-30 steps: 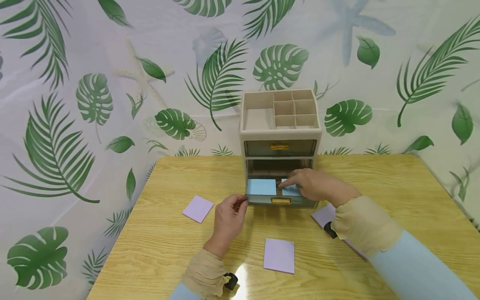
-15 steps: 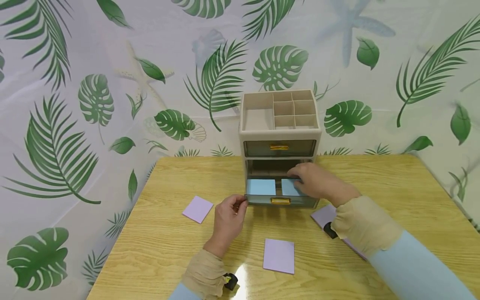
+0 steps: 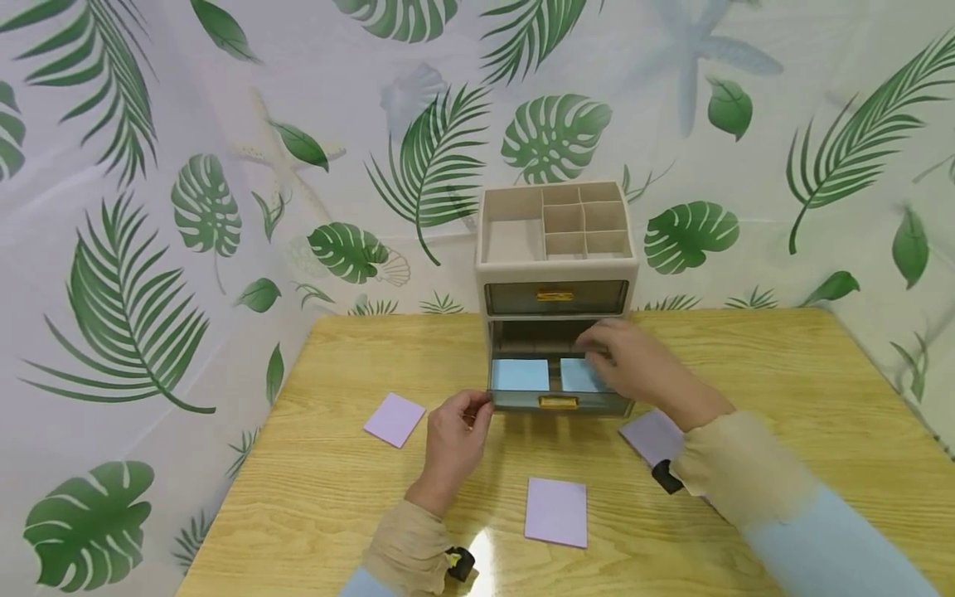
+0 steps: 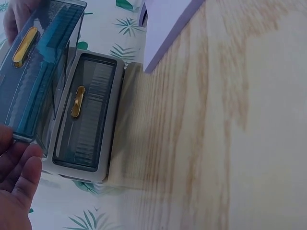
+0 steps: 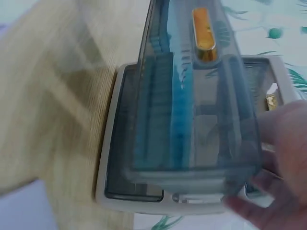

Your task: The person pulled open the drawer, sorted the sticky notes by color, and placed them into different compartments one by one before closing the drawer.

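So my left hand [image 3: 453, 435] pinches the open, crosswise drawer [image 3: 525, 402] at its left front corner, while my right hand [image 3: 630, 355], fingers loosely parted, hangs nearer, over the right-hand blue pad [image 3: 579, 377] inside.

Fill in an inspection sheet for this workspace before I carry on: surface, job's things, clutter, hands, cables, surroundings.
Surface: wood-grain table, one bright glare patch toward the front.
Job's things: beige organizer, middle drawer pulled out; two blue pads inside, side by side with a gap.
Clutter: purple pads loose on the table at left, front and right, the last partly hidden.
Left hand: pinches the drawer's front left corner.
Right hand: over the right blue pad; contact unclear.
Cables: nothing seen.
Surroundings: leaf-print backdrop behind the table.
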### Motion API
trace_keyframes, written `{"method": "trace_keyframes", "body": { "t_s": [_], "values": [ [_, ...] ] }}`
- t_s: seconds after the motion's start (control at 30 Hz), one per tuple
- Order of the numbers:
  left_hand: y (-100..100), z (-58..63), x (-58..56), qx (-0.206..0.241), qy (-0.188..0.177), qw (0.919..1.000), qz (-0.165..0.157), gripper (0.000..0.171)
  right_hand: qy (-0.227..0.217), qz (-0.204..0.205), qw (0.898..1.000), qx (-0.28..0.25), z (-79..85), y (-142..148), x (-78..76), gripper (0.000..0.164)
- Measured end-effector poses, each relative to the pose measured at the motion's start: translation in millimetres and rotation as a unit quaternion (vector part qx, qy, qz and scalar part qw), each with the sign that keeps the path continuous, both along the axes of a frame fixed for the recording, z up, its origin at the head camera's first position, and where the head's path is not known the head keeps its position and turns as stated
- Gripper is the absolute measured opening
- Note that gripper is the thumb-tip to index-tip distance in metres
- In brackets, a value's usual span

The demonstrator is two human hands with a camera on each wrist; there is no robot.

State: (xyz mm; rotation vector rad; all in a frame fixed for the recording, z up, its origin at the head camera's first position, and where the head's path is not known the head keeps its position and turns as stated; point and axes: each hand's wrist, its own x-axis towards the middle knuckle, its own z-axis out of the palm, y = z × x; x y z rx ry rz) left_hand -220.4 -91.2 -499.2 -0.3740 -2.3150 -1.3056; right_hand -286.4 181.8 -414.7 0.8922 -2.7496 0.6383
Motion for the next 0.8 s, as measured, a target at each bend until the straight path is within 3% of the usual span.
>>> {"method": "trace_keyframes", "body": {
  "t_s": [0.17, 0.27, 0.4, 0.6, 0.8],
  "values": [
    [1, 1.6, 1.4, -0.007, 0.016, 0.9999, 0.002, 0.004, 0.087, -0.08, 0.985, -0.122, -4.9, 25, 31.7, 0.014],
    [0, 3.2, 2.2, -0.016, 0.029, 0.9993, 0.014, 0.004, 0.07, -0.108, 0.983, -0.134, -14.8, 37, 50.2, 0.008],
    [-2, 3.5, 2.8, -0.028, 0.044, 0.9983, 0.027, 0.003, 0.03, -0.099, 0.987, -0.121, -34.0, 46, 68.3, 0.007],
    [-2, 1.6, 2.1, -0.012, 0.062, 0.9974, 0.035, 0.004, 0.035, -0.109, 0.983, -0.141, -56.8, 43, 74.9, 0.009],
    [0, -2.9, 1.8, -0.011, 0.071, 0.9968, 0.037, 0.004, 0.061, -0.124, 0.979, -0.151, -62.9, 35, 75.5, 0.008]
  ]
}}
